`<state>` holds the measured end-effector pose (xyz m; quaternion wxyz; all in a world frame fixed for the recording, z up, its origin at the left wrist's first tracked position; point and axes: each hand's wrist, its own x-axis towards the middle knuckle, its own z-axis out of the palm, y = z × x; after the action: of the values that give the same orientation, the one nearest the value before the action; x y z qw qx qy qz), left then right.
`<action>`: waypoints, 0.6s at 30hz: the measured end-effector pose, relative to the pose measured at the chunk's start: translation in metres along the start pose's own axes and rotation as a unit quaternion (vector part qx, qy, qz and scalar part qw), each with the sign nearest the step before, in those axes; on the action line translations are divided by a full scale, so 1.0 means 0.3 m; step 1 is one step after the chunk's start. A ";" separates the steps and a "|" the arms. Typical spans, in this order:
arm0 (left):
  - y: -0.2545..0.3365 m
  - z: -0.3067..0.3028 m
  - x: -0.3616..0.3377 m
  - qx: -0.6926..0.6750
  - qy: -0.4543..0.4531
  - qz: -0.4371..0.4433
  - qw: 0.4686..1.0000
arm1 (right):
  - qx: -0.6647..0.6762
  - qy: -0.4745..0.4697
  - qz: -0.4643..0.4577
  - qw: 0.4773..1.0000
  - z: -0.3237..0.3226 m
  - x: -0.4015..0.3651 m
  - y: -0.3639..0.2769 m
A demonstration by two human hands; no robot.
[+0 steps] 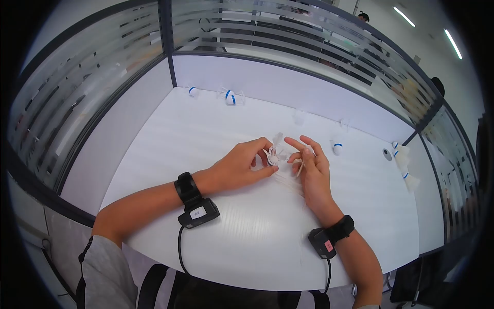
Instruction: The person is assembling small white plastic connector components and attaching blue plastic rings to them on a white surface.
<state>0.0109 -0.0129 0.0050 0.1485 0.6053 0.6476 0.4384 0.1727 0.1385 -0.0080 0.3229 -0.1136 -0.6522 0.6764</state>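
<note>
Over the middle of the white table, my left hand (242, 162) pinches a small round white piece with a ring of holes (273, 156) between thumb and fingers. Just right of it is my right hand (313, 175), with two fingers stretched out and the thumb bent in against the others. A thin, pale strip (300, 169) shows at those bent fingers; its kind is too small to make out. Clear, see-through bits (278, 139) stand beside the round piece, partly hidden by my fingers. Thin pale strands (288, 181) lie on the tabletop below my hands.
White balls with blue bands stand about the white table (247, 232): one (193, 91) at the back left, one with clear spread parts (230, 98), and one (337, 149) right of my hands. A grey-white roll (387, 154) sits near the right partition. Cables hang from both wristbands.
</note>
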 end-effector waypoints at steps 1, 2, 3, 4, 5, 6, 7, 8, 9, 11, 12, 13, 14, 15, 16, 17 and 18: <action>-0.003 0.003 0.000 -0.009 0.005 0.011 1.000 | -0.008 0.005 0.004 1.000 0.002 0.001 -0.003; -0.005 0.005 -0.002 0.002 0.009 0.009 1.000 | -0.006 0.013 0.003 1.000 0.004 0.004 -0.001; 0.001 0.004 -0.003 0.001 0.006 0.009 1.000 | -0.005 0.014 0.003 1.000 0.004 0.004 -0.002; 0.005 0.001 -0.005 -0.001 0.004 0.007 1.000 | -0.003 0.015 0.004 1.000 0.006 0.003 -0.003; 0.005 -0.001 -0.002 0.000 0.005 0.011 1.000 | -0.002 0.019 0.004 1.000 0.006 0.008 -0.001; 0.003 0.003 -0.004 -0.001 0.005 0.011 1.000 | -0.001 0.023 0.008 1.000 0.003 0.006 0.006; -0.007 0.006 -0.003 -0.005 0.008 0.018 1.000 | 0.007 0.023 0.002 1.000 0.000 0.009 0.018; -0.012 0.005 0.002 0.002 0.013 0.026 1.000 | -0.005 0.019 -0.008 1.000 -0.001 0.016 0.019; -0.012 0.001 0.004 0.009 0.016 0.031 0.999 | -0.016 0.015 -0.016 1.000 0.004 0.020 0.013; -0.011 0.004 -0.002 0.020 0.014 0.025 0.999 | -0.041 0.019 -0.018 0.999 0.016 0.004 -0.008; -0.024 0.008 -0.002 0.020 0.018 0.043 0.999 | -0.044 0.018 -0.024 0.999 0.008 0.005 0.006; -0.018 0.008 -0.007 0.015 0.016 0.037 0.999 | -0.053 0.023 -0.011 0.998 -0.001 -0.001 0.008; -0.012 0.005 -0.002 0.011 0.017 0.038 0.999 | -0.066 0.026 -0.004 0.997 -0.004 0.003 0.002; -0.018 0.006 -0.001 0.018 0.019 0.039 0.999 | -0.064 0.035 -0.021 0.997 0.004 0.002 0.007; -0.025 0.008 -0.001 0.026 0.021 0.044 0.999 | -0.062 0.044 -0.040 0.996 0.012 0.000 0.009; -0.029 0.011 0.002 0.026 0.028 0.050 0.998 | -0.050 0.046 -0.037 0.997 0.014 0.000 0.004; -0.033 0.012 0.001 0.026 0.029 0.055 0.998 | -0.062 0.050 -0.036 0.996 0.014 -0.003 0.001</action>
<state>0.0070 -0.0099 -0.0042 0.0892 0.6308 0.6286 0.4462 0.1709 0.1346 -0.0081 0.3715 -0.1436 -0.6793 0.6163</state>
